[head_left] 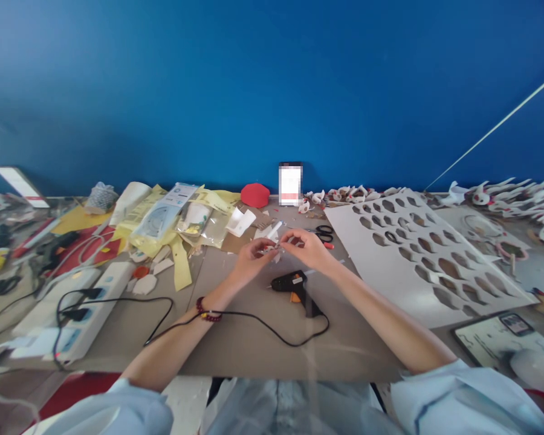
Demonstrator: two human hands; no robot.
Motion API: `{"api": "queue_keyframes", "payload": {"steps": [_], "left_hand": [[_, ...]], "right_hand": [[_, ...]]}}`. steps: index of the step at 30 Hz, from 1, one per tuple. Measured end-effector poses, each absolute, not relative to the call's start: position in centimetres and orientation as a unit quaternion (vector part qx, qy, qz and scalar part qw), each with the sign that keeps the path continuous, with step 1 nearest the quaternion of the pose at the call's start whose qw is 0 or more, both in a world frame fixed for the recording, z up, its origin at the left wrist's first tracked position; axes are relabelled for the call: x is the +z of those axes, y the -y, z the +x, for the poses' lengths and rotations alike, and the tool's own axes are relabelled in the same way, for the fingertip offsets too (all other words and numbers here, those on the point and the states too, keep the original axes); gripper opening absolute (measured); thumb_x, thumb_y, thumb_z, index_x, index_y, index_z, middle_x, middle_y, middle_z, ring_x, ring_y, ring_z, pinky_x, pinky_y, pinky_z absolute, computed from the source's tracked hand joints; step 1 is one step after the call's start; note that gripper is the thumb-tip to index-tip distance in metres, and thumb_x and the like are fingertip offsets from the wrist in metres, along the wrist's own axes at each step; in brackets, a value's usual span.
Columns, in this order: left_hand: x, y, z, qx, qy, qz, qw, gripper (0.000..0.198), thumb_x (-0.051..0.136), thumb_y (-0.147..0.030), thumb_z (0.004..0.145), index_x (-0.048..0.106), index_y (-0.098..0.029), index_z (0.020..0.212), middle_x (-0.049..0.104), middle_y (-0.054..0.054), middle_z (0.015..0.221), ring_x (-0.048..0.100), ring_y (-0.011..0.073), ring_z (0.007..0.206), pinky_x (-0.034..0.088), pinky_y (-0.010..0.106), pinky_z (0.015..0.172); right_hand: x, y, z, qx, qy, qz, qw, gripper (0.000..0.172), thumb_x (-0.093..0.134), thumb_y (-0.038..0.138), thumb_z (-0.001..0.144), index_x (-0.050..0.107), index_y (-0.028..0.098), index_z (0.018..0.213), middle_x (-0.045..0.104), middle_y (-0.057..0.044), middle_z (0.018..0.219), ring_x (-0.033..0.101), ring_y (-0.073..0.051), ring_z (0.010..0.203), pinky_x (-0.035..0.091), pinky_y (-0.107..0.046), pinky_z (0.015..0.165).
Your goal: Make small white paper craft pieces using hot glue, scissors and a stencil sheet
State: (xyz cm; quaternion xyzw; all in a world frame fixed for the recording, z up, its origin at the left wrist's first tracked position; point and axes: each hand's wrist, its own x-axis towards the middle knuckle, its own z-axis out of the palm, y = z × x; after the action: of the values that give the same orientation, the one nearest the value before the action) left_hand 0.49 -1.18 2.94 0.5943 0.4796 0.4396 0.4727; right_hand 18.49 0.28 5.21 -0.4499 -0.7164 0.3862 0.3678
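Both hands meet above the middle of the table, fingertips pinched close together. My left hand (256, 255), with a dark red bead bracelet (208, 310) at the wrist, is closed on something tiny. Opposite it, my right hand (306, 248) pinches at the same spot. Bits of white and red show by the fingertips, but the held thing is too small to make out. Just below the hands lies a black hot glue gun (292, 283) with an orange trigger. A white strip (274, 229) shows behind the fingers, and black-handled scissors (324, 232) lie beyond my right hand.
A white sheet with leaf-shaped cut-outs (390, 275) covers the right side. On the left are a power strip (102, 311), plastic packets (165, 211) and scraps. The black cord (258, 317) runs across the front. A phone (290, 184) leans against the blue wall.
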Motion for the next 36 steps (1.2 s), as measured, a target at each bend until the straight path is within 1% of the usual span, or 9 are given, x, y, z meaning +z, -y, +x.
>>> {"api": "queue_keyframes", "payload": {"steps": [5,9,11,17,20,22,29,33,36], "left_hand": [[3.3,1.4,0.4,0.408,-0.496,0.607,0.468,0.025,0.067,-0.039,0.072,0.069,-0.016,0.079,0.07,0.005,0.078,0.064,0.0163,0.069,0.05,0.027,0.063],[3.0,1.4,0.5,0.422,-0.506,0.603,0.449,0.023,0.067,-0.039,0.07,0.067,-0.016,0.076,0.069,0.004,0.074,0.062,0.0148,0.063,0.049,0.025,0.057],[2.8,1.4,0.5,0.432,-0.512,0.61,0.425,0.021,0.066,-0.037,0.072,0.067,-0.016,0.076,0.069,0.004,0.075,0.062,0.0149,0.065,0.048,0.025,0.058],[2.8,1.6,0.6,0.456,-0.504,0.674,0.289,0.015,0.064,-0.029,0.076,0.064,-0.019,0.088,0.067,0.004,0.089,0.062,0.0151,0.078,0.049,0.025,0.065],[3.0,1.8,0.6,0.464,-0.468,0.714,0.237,0.006,0.061,-0.024,0.078,0.064,-0.019,0.081,0.065,0.004,0.086,0.06,0.0151,0.082,0.049,0.027,0.074],[3.1,1.8,0.6,0.468,-0.452,0.725,0.224,0.005,0.061,-0.022,0.079,0.064,-0.019,0.079,0.064,0.004,0.085,0.06,0.0153,0.083,0.049,0.029,0.077],[3.5,1.9,0.7,0.5,-0.458,0.692,0.247,0.009,0.061,-0.027,0.079,0.065,-0.019,0.075,0.063,0.005,0.086,0.061,0.0159,0.083,0.049,0.029,0.077],[3.6,1.7,0.3,0.515,-0.507,0.628,0.289,0.015,0.057,-0.032,0.081,0.063,-0.019,0.08,0.064,0.003,0.082,0.061,0.0144,0.075,0.049,0.025,0.069],[2.9,0.8,-0.4,0.512,-0.543,0.596,0.298,0.019,0.057,-0.037,0.081,0.063,-0.018,0.083,0.065,0.002,0.078,0.061,0.0137,0.071,0.047,0.024,0.065]], "right_hand": [[5.2,-0.2,18.4,0.396,0.71,-0.46,0.356,0.013,0.057,0.031,0.077,0.061,0.019,0.077,0.065,-0.002,0.08,0.056,-0.013,0.068,0.044,-0.026,0.063],[4.9,-0.1,18.3,0.388,0.703,-0.478,0.357,0.013,0.058,0.03,0.076,0.06,0.018,0.073,0.063,-0.001,0.073,0.055,-0.013,0.064,0.043,-0.026,0.062],[4.9,0.0,18.3,0.387,0.699,-0.482,0.359,0.013,0.058,0.03,0.075,0.06,0.018,0.071,0.063,-0.001,0.072,0.055,-0.013,0.063,0.042,-0.026,0.063],[4.8,0.1,18.1,0.413,0.682,-0.491,0.351,0.014,0.057,0.03,0.075,0.06,0.017,0.071,0.062,-0.001,0.069,0.055,-0.013,0.063,0.04,-0.025,0.061],[4.7,0.0,18.1,0.419,0.677,-0.492,0.351,0.015,0.057,0.031,0.075,0.06,0.017,0.072,0.062,0.0,0.069,0.055,-0.013,0.063,0.04,-0.025,0.061],[4.6,0.0,18.1,0.421,0.677,-0.491,0.353,0.015,0.057,0.031,0.075,0.06,0.017,0.072,0.062,0.0,0.069,0.055,-0.013,0.063,0.04,-0.025,0.061],[4.8,0.0,18.2,0.424,0.678,-0.49,0.347,0.015,0.056,0.032,0.076,0.06,0.017,0.073,0.062,0.0,0.069,0.054,-0.013,0.063,0.041,-0.026,0.061],[4.9,-0.1,18.2,0.427,0.676,-0.492,0.345,0.014,0.056,0.031,0.075,0.059,0.018,0.072,0.062,-0.001,0.07,0.055,-0.013,0.063,0.041,-0.026,0.061],[5.0,-0.1,18.2,0.436,0.672,-0.496,0.334,0.014,0.056,0.032,0.075,0.059,0.018,0.072,0.062,0.0,0.068,0.055,-0.014,0.063,0.041,-0.026,0.062]]}}
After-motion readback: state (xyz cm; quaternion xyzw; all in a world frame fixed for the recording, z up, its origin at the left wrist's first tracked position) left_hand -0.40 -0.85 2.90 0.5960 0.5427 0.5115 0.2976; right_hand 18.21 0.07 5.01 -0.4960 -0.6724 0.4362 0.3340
